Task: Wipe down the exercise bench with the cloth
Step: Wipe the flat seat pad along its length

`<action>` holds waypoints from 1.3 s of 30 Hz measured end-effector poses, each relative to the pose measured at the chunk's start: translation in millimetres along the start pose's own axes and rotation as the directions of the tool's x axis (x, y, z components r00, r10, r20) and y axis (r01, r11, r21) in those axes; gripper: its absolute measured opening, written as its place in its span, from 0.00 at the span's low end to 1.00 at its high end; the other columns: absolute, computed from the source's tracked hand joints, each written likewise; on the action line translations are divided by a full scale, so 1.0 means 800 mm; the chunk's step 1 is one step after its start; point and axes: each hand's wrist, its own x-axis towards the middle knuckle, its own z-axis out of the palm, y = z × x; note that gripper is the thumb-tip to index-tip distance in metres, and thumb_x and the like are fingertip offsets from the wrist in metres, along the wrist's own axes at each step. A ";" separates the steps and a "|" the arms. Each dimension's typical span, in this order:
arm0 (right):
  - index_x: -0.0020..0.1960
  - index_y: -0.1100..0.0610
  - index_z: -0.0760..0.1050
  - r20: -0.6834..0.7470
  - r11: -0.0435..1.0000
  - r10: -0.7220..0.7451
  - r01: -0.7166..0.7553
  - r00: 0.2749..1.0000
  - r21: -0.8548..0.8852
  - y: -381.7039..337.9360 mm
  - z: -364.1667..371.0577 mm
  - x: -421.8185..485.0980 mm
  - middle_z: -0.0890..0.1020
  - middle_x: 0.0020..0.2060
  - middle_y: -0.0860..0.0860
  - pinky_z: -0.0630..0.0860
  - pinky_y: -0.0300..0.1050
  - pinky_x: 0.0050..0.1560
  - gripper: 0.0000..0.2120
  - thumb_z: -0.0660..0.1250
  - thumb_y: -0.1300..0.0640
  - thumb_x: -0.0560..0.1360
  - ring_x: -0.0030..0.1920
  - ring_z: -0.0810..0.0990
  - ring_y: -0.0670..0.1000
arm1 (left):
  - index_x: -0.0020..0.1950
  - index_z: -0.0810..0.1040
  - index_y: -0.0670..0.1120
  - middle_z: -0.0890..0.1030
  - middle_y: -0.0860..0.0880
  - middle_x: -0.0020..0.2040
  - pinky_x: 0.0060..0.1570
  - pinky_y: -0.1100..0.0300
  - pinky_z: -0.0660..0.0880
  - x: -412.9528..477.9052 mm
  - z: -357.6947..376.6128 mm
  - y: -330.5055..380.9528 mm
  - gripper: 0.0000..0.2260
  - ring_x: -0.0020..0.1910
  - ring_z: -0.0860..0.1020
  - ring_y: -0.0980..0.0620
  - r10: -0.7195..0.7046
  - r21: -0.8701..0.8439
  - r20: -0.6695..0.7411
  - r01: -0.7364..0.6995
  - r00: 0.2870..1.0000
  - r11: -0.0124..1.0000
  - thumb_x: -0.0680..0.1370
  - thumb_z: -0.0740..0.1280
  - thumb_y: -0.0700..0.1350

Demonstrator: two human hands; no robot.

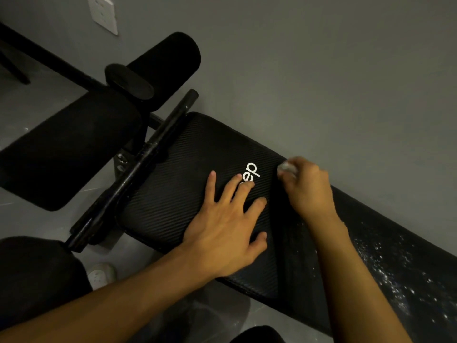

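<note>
The black ribbed exercise bench (173,194) runs from the centre to the lower right, with a white logo on its seat pad. My left hand (227,231) lies flat on the seat pad, fingers spread and straight, partly covering the logo. My right hand (306,189) is curled round a small bunched light-grey cloth (286,168) and holds it at the far edge of the bench, by the gap between the two pads. Only a bit of the cloth shows past my fingers. White specks cover the back pad (400,268) at the right.
A grey wall (321,70) stands right behind the bench. Black foam leg rollers (170,68) and a black metal bar (153,149) sit at the bench's left end. A white wall socket (103,13) is at the top left. Grey floor (29,214) lies below.
</note>
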 end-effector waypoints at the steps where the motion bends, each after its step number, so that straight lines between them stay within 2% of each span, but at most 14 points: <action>1: 0.57 0.49 0.79 0.031 1.000 -0.015 0.015 0.999 0.013 0.005 0.000 -0.014 0.84 0.47 0.49 0.82 0.55 0.50 0.08 0.68 0.50 0.79 0.48 0.83 0.51 | 0.74 0.70 0.50 0.66 0.40 0.76 0.73 0.28 0.51 0.000 0.000 0.000 0.29 0.79 0.58 0.40 0.002 -0.002 -0.003 -0.002 1.000 1.000 0.77 0.57 0.63; 4: 0.57 0.47 0.78 0.059 1.000 0.023 -0.024 0.998 0.018 0.021 -0.009 -0.035 0.83 0.48 0.46 0.82 0.53 0.51 0.08 0.69 0.49 0.79 0.48 0.82 0.47 | 0.73 0.71 0.50 0.67 0.40 0.75 0.73 0.28 0.52 0.001 0.000 0.000 0.29 0.78 0.60 0.40 0.004 -0.007 -0.015 -0.004 1.000 1.000 0.77 0.57 0.63; 8: 0.58 0.54 0.79 -0.067 0.988 0.150 -0.147 0.986 0.040 0.027 -0.012 0.021 0.84 0.51 0.52 0.81 0.58 0.54 0.08 0.68 0.54 0.80 0.51 0.83 0.54 | 0.73 0.70 0.51 0.67 0.41 0.76 0.73 0.28 0.51 0.001 -0.001 -0.001 0.29 0.78 0.59 0.40 0.004 -0.011 -0.011 -0.004 1.000 1.000 0.77 0.57 0.63; 11: 0.55 0.53 0.81 -0.058 0.996 0.089 -0.088 0.994 0.020 0.019 -0.006 0.044 0.86 0.49 0.54 0.82 0.57 0.54 0.06 0.68 0.55 0.79 0.51 0.84 0.56 | 0.74 0.69 0.51 0.65 0.41 0.76 0.74 0.29 0.50 0.000 -0.001 -0.001 0.29 0.79 0.58 0.40 -0.006 -0.014 -0.001 0.006 1.000 1.000 0.77 0.57 0.64; 15: 0.54 0.47 0.80 0.068 0.998 0.047 -0.049 0.997 0.030 0.032 -0.006 0.019 0.85 0.45 0.48 0.83 0.57 0.49 0.06 0.69 0.49 0.79 0.46 0.84 0.51 | 0.73 0.70 0.51 0.67 0.41 0.76 0.73 0.29 0.51 0.001 0.000 -0.001 0.28 0.78 0.59 0.40 0.006 -0.010 -0.012 -0.006 1.000 1.000 0.77 0.58 0.63; 17: 0.55 0.49 0.79 0.037 0.997 0.068 -0.069 0.997 0.022 0.039 -0.009 0.018 0.85 0.47 0.49 0.83 0.57 0.50 0.06 0.68 0.50 0.79 0.48 0.84 0.51 | 0.73 0.70 0.51 0.67 0.41 0.75 0.74 0.29 0.51 0.001 0.000 -0.002 0.28 0.78 0.59 0.40 0.003 -0.008 -0.016 -0.003 1.000 1.000 0.77 0.58 0.64; 21: 0.55 0.55 0.80 -0.075 0.996 0.084 -0.081 0.994 0.036 0.025 -0.003 0.049 0.85 0.50 0.52 0.82 0.56 0.54 0.06 0.67 0.57 0.80 0.51 0.84 0.55 | 0.73 0.70 0.51 0.67 0.41 0.76 0.74 0.29 0.51 0.001 -0.001 -0.001 0.28 0.79 0.59 0.40 -0.003 -0.017 -0.007 0.003 1.000 1.000 0.77 0.58 0.63; 27: 0.54 0.48 0.80 -0.003 0.999 0.001 -0.001 1.000 0.039 0.030 0.003 0.016 0.85 0.46 0.48 0.82 0.57 0.50 0.06 0.69 0.50 0.79 0.48 0.84 0.52 | 0.72 0.71 0.50 0.68 0.41 0.75 0.73 0.29 0.51 0.001 0.000 0.000 0.27 0.78 0.60 0.40 -0.003 -0.021 -0.023 0.002 1.000 1.000 0.76 0.58 0.63; 32: 0.50 0.51 0.81 -0.027 0.994 0.104 -0.104 0.994 0.015 0.035 -0.008 0.052 0.85 0.44 0.52 0.83 0.57 0.49 0.04 0.69 0.53 0.78 0.45 0.84 0.54 | 0.72 0.71 0.51 0.67 0.41 0.76 0.74 0.30 0.50 -0.001 0.000 -0.002 0.28 0.79 0.59 0.40 0.005 -0.027 -0.030 -0.005 1.000 1.000 0.77 0.58 0.63; 35: 0.52 0.51 0.81 -0.007 0.992 0.123 -0.123 0.992 0.020 0.040 -0.010 0.041 0.85 0.46 0.52 0.82 0.57 0.52 0.05 0.69 0.52 0.79 0.47 0.83 0.54 | 0.72 0.70 0.51 0.66 0.41 0.76 0.74 0.30 0.49 -0.001 0.002 -0.003 0.28 0.78 0.59 0.40 0.005 -0.030 -0.027 -0.006 1.000 1.000 0.77 0.58 0.63; 39: 0.54 0.53 0.80 -0.061 0.999 0.040 -0.041 0.997 -0.029 0.024 0.001 0.046 0.85 0.46 0.55 0.82 0.56 0.52 0.05 0.67 0.56 0.80 0.48 0.83 0.56 | 0.73 0.69 0.50 0.65 0.41 0.76 0.74 0.29 0.48 0.001 0.000 -0.004 0.28 0.79 0.57 0.40 0.016 -0.016 -0.029 -0.017 0.999 1.000 0.78 0.58 0.63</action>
